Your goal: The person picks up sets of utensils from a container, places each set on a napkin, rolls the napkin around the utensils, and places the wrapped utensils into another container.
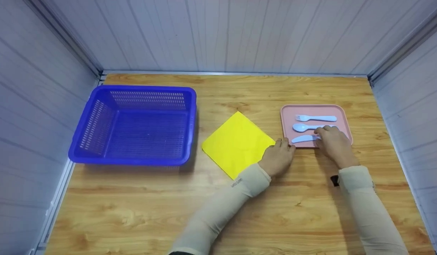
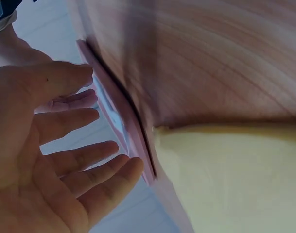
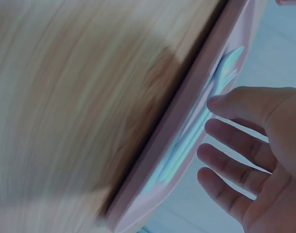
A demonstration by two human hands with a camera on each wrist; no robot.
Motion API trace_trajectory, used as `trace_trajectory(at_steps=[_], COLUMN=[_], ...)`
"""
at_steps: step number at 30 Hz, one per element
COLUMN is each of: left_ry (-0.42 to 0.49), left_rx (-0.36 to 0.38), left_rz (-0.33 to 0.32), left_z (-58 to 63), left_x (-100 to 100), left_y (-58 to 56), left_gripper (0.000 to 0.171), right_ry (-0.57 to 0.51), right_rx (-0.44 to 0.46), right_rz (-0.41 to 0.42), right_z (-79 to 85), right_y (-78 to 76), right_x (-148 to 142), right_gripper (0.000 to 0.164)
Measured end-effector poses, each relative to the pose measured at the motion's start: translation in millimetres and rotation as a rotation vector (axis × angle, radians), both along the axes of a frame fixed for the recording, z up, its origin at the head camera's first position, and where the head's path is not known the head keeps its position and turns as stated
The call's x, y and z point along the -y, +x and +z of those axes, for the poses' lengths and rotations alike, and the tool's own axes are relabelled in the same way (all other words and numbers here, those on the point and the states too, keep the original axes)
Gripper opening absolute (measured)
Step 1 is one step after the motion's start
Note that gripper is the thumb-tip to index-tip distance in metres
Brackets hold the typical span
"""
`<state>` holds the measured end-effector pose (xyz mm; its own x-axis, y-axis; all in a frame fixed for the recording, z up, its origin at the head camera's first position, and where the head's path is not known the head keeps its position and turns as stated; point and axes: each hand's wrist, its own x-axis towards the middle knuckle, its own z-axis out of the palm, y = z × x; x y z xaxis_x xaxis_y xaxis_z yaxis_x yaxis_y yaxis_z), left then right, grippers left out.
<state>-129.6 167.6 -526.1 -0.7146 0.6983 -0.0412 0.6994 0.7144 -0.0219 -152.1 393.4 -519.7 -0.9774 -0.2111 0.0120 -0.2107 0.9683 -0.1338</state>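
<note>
A pink tray [image 1: 286,120] at the right carries a light-blue plastic fork [image 1: 321,118], spoon [image 1: 300,127] and knife [image 1: 300,139], lying roughly parallel. Over the knife's handle end reaches my right hand [image 1: 334,144]; in the right wrist view its fingers are apart, with nothing gripped between them. My left hand [image 1: 277,158] is at the tray's near left corner, over the right corner of a flat yellow square [image 1: 236,143], perhaps a napkin. In the left wrist view the left fingers [image 2: 82,158] are spread and hold nothing. Whether they touch the tray I cannot tell.
A blue plastic basket [image 1: 193,124] with slotted walls stands at the left of the wooden table [image 1: 261,219]. Pale panels [image 1: 211,35] enclose the table at the back and on both sides.
</note>
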Motion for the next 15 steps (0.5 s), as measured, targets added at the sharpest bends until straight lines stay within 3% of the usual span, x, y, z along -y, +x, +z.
trace_trajectory(at_steps=[7,15], left_ry=[-0.074,-0.083], left_rx=[0.065,0.056], left_rz=[0.023,0.021], left_z=[-6.6,-7.8], left_x=[-5.2,-8.2], left_y=[-0.8,-2.5], left_gripper=[0.041,0.039], right_ry=[0.070,0.063], right_rx=[0.118,0.084], right_rz=[-0.040,-0.048], right_z=[-5.6,-8.8], right_y=[-4.9,-4.0], right_x=[-5.3,-10.3], right_gripper=[0.020,0.017])
